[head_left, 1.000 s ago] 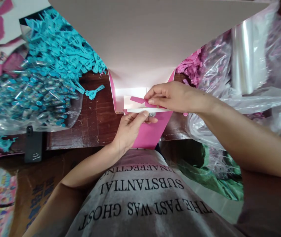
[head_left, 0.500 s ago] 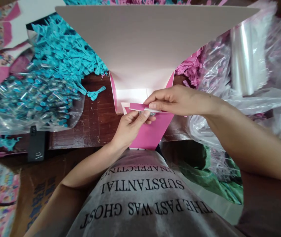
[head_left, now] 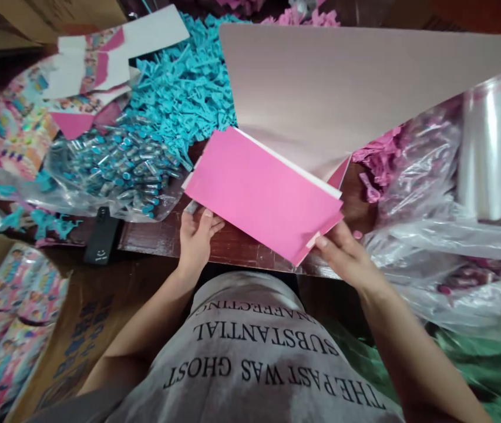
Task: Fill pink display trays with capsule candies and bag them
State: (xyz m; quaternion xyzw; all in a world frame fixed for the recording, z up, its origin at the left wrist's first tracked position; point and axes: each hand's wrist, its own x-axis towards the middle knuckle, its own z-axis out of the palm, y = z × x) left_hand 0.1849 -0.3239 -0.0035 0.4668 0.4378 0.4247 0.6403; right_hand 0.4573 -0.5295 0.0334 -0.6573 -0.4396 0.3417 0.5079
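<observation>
The flat pink cardboard box, folded shut with its glossy pink panel facing up, is held tilted above the near edge of the dark wooden table, just in front of the person's chest. The left hand supports it from below at the lower left corner; the fingers are bent around the edge and the thumb lies along it, so the hand is closed on the box. The right hand pinches the lower right corner, thumb on top and fingers underneath. Holding two opposite corners probably keeps the thin box flat and stops the flaps from opening.

Behind the box stands a large pale cardboard sheet, leaning over the table; it seems to be joined to the pink piece at the far right side, but I cannot tell this for sure.

To the left, a clear plastic bag lies open and is full of small blue capped tubes. Beyond it is a loose heap of turquoise plastic pieces. To the right, another transparent plastic bag contains pink plastic pieces of a similar kind. A black remote control lies near the table edge. At the lower left, printed colourful cartons are stacked inside a brown box.
</observation>
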